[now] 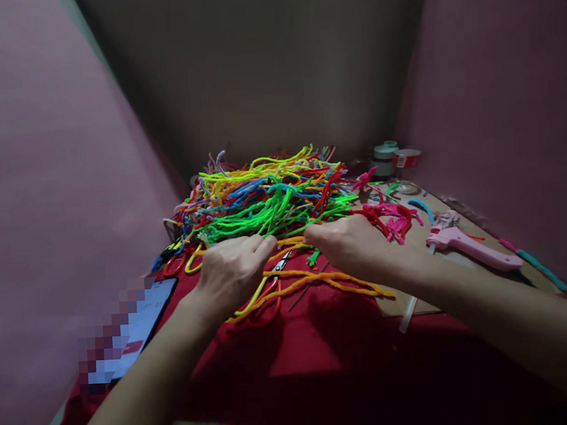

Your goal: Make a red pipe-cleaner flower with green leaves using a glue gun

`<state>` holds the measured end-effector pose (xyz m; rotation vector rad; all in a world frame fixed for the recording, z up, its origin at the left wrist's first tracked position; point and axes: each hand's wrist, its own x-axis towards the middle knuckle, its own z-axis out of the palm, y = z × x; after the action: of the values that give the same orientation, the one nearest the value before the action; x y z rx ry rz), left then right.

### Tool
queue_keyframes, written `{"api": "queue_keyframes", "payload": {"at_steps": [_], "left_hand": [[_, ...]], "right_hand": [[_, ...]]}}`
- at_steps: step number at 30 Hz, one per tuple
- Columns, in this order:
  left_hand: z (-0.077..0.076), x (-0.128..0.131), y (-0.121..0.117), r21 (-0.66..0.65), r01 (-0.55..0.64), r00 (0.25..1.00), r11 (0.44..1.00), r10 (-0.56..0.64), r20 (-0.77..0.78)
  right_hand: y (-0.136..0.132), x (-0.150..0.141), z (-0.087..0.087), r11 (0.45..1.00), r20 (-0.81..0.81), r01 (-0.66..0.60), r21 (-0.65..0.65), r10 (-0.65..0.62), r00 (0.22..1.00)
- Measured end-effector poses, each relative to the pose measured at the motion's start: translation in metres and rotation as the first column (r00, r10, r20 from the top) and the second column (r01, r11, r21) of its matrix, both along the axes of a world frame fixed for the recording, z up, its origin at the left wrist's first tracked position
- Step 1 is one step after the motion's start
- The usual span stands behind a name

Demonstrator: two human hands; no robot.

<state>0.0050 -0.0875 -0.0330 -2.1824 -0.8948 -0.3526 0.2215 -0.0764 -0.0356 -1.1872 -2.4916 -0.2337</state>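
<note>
Left hand and right hand curl knuckles-up, just apart, each grip clamped on orange stems.

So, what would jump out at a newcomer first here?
Probably the bright heap of multicoloured fuzzy strands in the middle. Just in front, the left hand and right hand grip orange strands that run between them. Further right lies a pink glue gun.
</note>
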Motion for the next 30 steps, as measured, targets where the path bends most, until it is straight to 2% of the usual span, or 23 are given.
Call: {"api": "queue_keyframes", "payload": {"at_steps": [3,8,11,15,17,21,24,26,28,30], "left_hand": [[0.002,-0.007,-0.010,-0.004,0.045,0.996,0.999,-0.045,-0.082],[-0.009,-0.015,-0.015,-0.018,0.046,0.997,0.999,-0.047,-0.055],[-0.018,-0.027,-0.011,-0.089,-0.006,1.000,0.996,0.004,-0.024],[-0.029,-0.046,-0.005,-0.210,-0.090,0.996,0.973,0.092,-0.003],[-0.031,-0.051,-0.005,-0.318,-0.126,0.991,0.940,0.134,0.002],[-0.026,-0.052,-0.006,-0.510,-0.204,0.977,0.835,0.203,-0.059],[-0.014,-0.051,-0.009,-0.591,-0.162,0.984,0.790,0.176,-0.034],[-0.006,-0.047,-0.011,-0.640,-0.107,0.986,0.761,0.166,0.032],[-0.003,-0.039,-0.009,-0.640,-0.085,0.976,0.764,0.192,0.100],[-0.007,-0.026,-0.001,-0.582,-0.112,0.967,0.805,0.223,0.122]], "right_hand": [[-0.015,0.025,-0.011,0.998,0.007,0.036,-0.058,-0.036,0.999],[-0.029,0.056,-0.034,0.998,-0.094,-0.019,0.055,0.024,0.995],[-0.034,0.069,-0.042,0.996,-0.085,-0.013,0.093,0.021,0.996],[-0.037,0.077,-0.050,0.998,0.028,0.046,0.032,-0.047,0.999],[-0.037,0.075,-0.053,0.994,0.079,0.112,-0.006,-0.111,0.991],[-0.035,0.064,-0.056,0.976,0.202,0.202,-0.081,-0.182,0.962],[-0.036,0.056,-0.055,0.975,0.250,0.204,-0.084,-0.177,0.952],[-0.037,0.055,-0.052,0.978,0.213,0.182,-0.097,-0.158,0.964],[-0.037,0.057,-0.047,0.981,0.135,0.147,-0.125,-0.130,0.982],[-0.032,0.060,-0.040,0.984,0.053,0.119,-0.134,-0.113,0.992]]}}
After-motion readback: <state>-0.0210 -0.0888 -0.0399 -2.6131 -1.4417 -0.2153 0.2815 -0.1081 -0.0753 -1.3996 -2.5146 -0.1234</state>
